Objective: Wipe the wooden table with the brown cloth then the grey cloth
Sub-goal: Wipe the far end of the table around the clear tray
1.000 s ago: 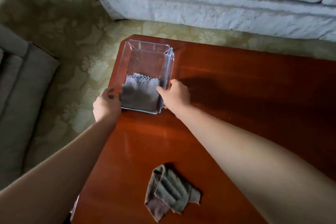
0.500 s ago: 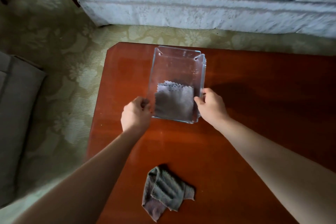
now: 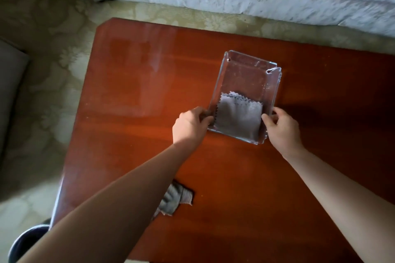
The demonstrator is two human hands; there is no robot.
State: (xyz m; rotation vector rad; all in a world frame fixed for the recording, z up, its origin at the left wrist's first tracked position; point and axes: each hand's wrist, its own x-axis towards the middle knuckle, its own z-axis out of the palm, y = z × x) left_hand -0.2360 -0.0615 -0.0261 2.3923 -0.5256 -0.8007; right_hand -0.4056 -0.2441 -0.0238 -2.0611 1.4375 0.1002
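Clear tray, grey cloth flat in its near end, sits on the wooden table with my left hand and right hand pinching its side walls; I judge an even, level two-handed shift best, avoiding the crumpled cloth nearby.
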